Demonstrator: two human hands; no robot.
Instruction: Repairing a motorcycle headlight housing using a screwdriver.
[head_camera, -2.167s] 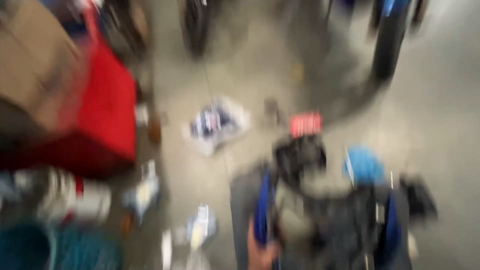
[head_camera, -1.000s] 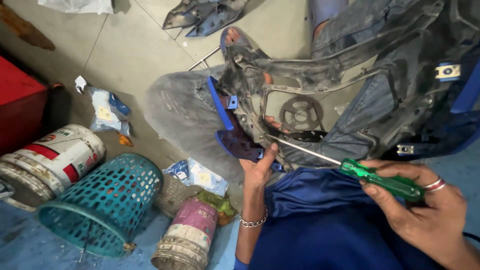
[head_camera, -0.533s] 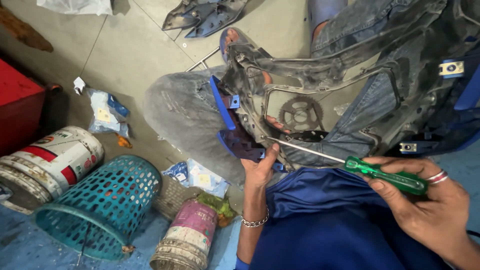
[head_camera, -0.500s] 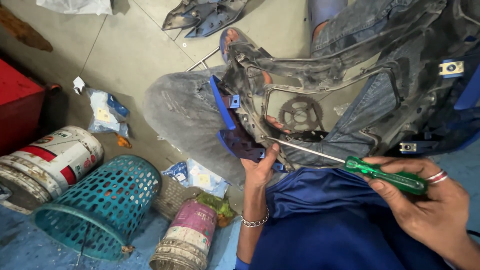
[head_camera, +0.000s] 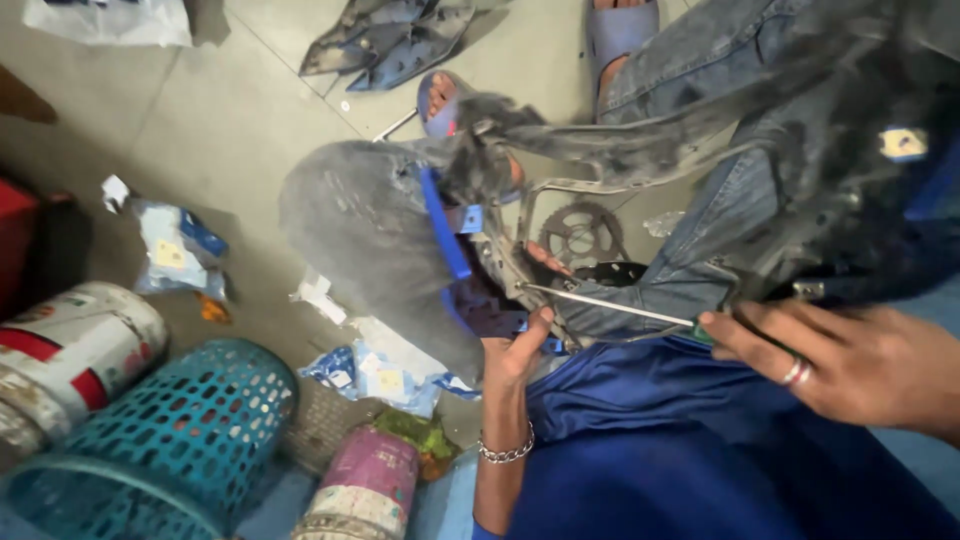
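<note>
My right hand (head_camera: 860, 362) grips the green handle of a long screwdriver (head_camera: 610, 304); its metal shaft reaches left to a point on the grimy black and blue plastic vehicle panel (head_camera: 400, 250). My left hand (head_camera: 515, 350), with a bead bracelet on the wrist, holds the blue lower edge of that panel close to the screwdriver tip. A sprocket (head_camera: 580, 233) shows through an opening in the panel. Blue cloth (head_camera: 700, 440) covers my lap below both hands.
Another person's jeans leg (head_camera: 720, 200) and sandalled feet (head_camera: 620, 30) stand behind the panel. A teal mesh basket (head_camera: 150, 440), a paint tin (head_camera: 70, 350), a pink can (head_camera: 365, 485) and scattered wrappers (head_camera: 175, 250) lie at left. More dark panel parts (head_camera: 390, 40) rest on the floor.
The view has closed in on the panel. My right hand has slid along the handle so less of the green shows; the tip stays at the same spot. My left hand keeps its hold.
</note>
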